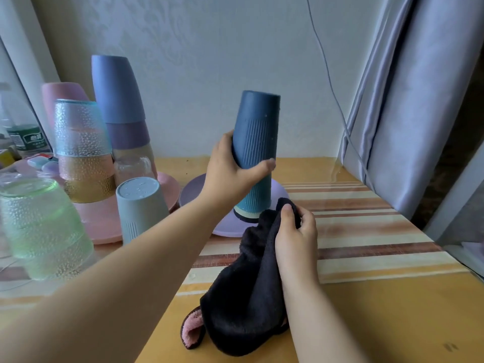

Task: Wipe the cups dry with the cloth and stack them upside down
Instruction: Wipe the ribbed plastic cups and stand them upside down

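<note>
A stack of upside-down blue ribbed cups [255, 142] stands on a lilac plate [195, 193] in the middle of the table. My left hand [230, 166] grips the top dark blue cup of that stack, thumb across its front. Just below and to the right, my right hand [297, 235] pinches a black cloth [248, 292] with a pink underside, which hangs down onto the table. A pale grey-blue cup [140, 208] stands upside down at the left, near my left forearm.
On a pink plate [104, 226] at the left stand stacks of upside-down cups: textured glass ones [81, 150] and a tall blue-purple stack [120, 106]. A green textured glass [39, 226] is at the far left. A curtain [408, 106] hangs at the right by the table's edge.
</note>
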